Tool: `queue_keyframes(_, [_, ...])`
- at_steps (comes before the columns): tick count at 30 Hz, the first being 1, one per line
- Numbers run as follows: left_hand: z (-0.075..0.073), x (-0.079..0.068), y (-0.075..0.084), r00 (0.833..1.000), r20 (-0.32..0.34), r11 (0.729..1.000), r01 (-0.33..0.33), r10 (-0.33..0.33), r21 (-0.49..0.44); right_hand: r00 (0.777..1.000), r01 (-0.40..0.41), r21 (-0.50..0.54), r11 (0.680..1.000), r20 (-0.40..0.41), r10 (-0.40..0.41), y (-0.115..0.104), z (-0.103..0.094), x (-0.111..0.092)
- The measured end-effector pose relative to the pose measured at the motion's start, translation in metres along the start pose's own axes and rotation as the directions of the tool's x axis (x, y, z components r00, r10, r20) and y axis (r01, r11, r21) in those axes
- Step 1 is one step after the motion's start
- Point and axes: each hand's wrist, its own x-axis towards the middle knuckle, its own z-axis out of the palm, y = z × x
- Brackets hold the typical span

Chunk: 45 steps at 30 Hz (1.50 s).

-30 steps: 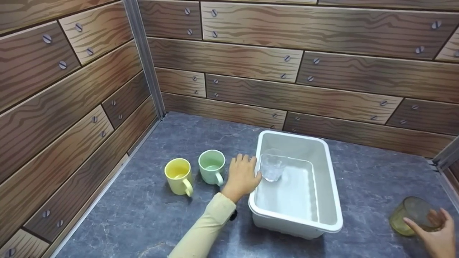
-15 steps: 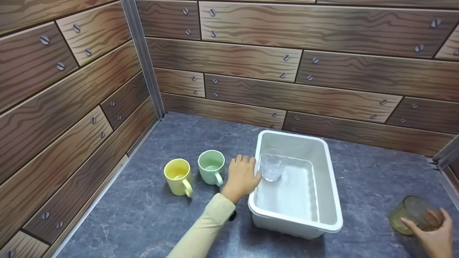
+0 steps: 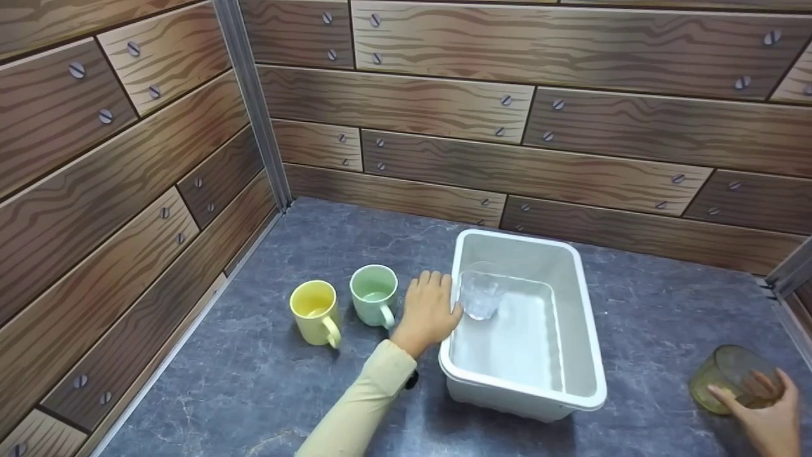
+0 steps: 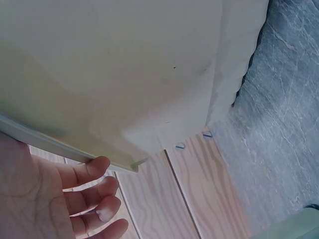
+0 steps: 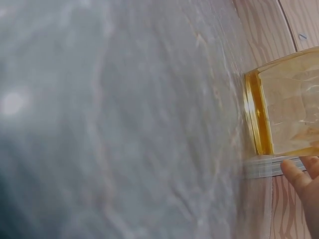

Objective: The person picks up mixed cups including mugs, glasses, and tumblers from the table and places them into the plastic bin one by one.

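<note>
My left hand (image 3: pixel 427 312) rests on the left rim of a white plastic bin (image 3: pixel 590 330), its fingers relaxed along the edge. The left wrist view shows its fingertips (image 4: pixel 102 164) by the rim, beside the bin's outer wall (image 4: pixel 124 74). Inside the bin, near the left wall, is a clear glass (image 3: pixel 481 298). At the far right, my right hand (image 3: pixel 771 412) grips an amber-tinted glass (image 3: pixel 710 381), thumb on the near side and fingers behind. In the right wrist view the amber glass (image 5: pixel 286 109) has its thick base near the tabletop.
Left of the bin stand a green mug (image 3: pixel 373 298) and a yellow mug (image 3: pixel 314 317), both upright, handles toward me. They share a dark marbled tabletop (image 3: pixel 241 393). Wood-patterned walls (image 3: pixel 444 108) enclose the back and left sides.
</note>
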Motion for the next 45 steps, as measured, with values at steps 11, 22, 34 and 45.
queue_keyframes(11, [0.001, 0.002, 0.0, 1.0, -0.002, 1.0, -0.015, 0.015, 0.004, 1.0, 0.004, 0.033, 0.999, -0.01, -0.004, 0.006, 0.001, 0.002])
queue_keyframes(22, [0.003, 0.0, -0.002, 1.0, -0.001, 0.993, -0.021, 0.021, -0.117, 0.997, 0.071, 0.089, 0.993, 0.014, -0.073, 0.007, -0.001, 0.002])
queue_keyframes(34, [0.003, 0.0, -0.001, 1.0, 0.002, 0.998, -0.006, 0.006, -0.057, 0.998, 0.058, 0.108, 0.992, -0.006, -0.058, 0.016, 0.004, 0.007])
queue_keyframes(45, [0.002, 0.002, -0.001, 1.0, -0.007, 1.0, -0.014, 0.014, -0.016, 1.0, 0.012, 0.095, 0.995, -0.003, -0.012, 0.012, 0.004, 0.005])
